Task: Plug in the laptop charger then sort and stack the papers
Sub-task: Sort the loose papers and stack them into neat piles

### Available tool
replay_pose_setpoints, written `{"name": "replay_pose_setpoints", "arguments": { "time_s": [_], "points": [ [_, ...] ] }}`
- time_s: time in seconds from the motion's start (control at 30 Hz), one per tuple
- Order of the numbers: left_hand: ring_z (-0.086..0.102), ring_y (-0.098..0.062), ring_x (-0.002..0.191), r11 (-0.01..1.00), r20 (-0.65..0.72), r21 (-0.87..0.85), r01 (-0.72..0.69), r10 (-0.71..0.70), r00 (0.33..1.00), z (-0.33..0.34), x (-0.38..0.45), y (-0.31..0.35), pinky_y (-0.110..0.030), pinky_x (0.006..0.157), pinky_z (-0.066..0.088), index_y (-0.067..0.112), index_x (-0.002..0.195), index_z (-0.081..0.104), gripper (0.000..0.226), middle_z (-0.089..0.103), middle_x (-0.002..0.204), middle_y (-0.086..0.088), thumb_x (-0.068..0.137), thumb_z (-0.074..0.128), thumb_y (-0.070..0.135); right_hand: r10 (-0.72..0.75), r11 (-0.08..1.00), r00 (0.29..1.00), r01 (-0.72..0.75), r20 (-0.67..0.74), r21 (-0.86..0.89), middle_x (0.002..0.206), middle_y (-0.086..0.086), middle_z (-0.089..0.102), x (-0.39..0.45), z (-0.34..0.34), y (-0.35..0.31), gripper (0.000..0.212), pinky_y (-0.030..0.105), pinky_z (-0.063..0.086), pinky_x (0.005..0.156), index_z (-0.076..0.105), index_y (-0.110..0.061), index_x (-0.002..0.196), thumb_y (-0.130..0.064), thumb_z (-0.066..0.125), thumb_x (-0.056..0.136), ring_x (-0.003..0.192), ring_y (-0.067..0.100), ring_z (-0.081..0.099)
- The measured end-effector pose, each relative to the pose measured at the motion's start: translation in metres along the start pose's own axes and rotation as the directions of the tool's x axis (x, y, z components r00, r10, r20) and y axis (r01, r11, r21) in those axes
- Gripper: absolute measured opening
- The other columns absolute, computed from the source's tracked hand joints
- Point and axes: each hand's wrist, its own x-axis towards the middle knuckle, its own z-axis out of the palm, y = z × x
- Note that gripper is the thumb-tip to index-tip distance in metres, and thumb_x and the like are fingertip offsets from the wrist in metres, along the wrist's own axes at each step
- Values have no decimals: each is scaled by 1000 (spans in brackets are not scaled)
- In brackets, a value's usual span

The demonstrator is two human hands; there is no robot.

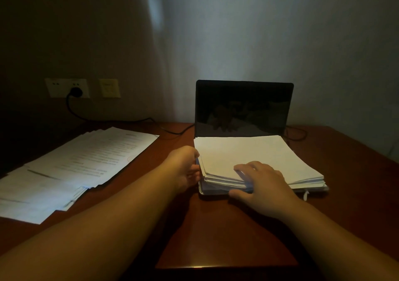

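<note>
Item 1: paper stack [254,157], blank top sheet, lay on the open laptop [244,108] toward the desk's [226,233] far right. Left hand [185,168] was curled against the stack's left edge, fingertips hidden by the sheets. Right hand [261,183] gripped the stack's near edge, fingers on top, thumb below. Item 2: printed sheets [71,168] were fanned along the left edge. Item 3: charger plug [75,91] sat in the wall socket [67,88].

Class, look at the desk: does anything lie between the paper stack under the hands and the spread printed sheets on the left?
Nothing visible does. Bare desk separates the paper stack from the printed sheets; only the left hand, at the stack's left edge, is there.
</note>
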Motion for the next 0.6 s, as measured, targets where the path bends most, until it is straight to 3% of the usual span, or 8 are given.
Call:
{"name": "replay_pose_setpoints", "arguments": {
  "time_s": [0.2, 0.37, 0.6],
  "points": [
    [66, -35, 102, 1000, 37, -8, -17, 17, 999, 6, 0, 6, -47, 90, 56, 7, 103, 52, 10, 66, 114, -19, 97, 44, 10, 3, 1000, 1000, -3, -3, -27, 150, -9, 39, 1, -3, -3, 67, 41, 36, 111, 33, -42, 145, -74, 42, 87, 133, 17, 40],
    [63, -34, 89, 991, 57, -131, 40, -32, 998, 3, -5, 4, -45, 68, 55, 11, 102, 51, 11, 65, 102, -16, 96, 42, 8, -1, 999, 1000, 2, 7, -33, 150, -9, 39, -2, -5, -6, 78, 41, 36, 110, 31, -42, 146, -81, 45, 80, 132, 17, 40],
    [65, -34, 98, 972, 50, -233, -30, 43, 998, 14, 0, 0, -53, 79, 59, 11, 105, 55, 17, 66, 105, -17, 93, 45, 5, 7, 1000, 999, -7, -53, 2, 145, -8, 45, 1, 0, -6, 64, 41, 41, 106, 36, -41, 142, -70, 48, 87, 126, 16, 45]
  ]
}}
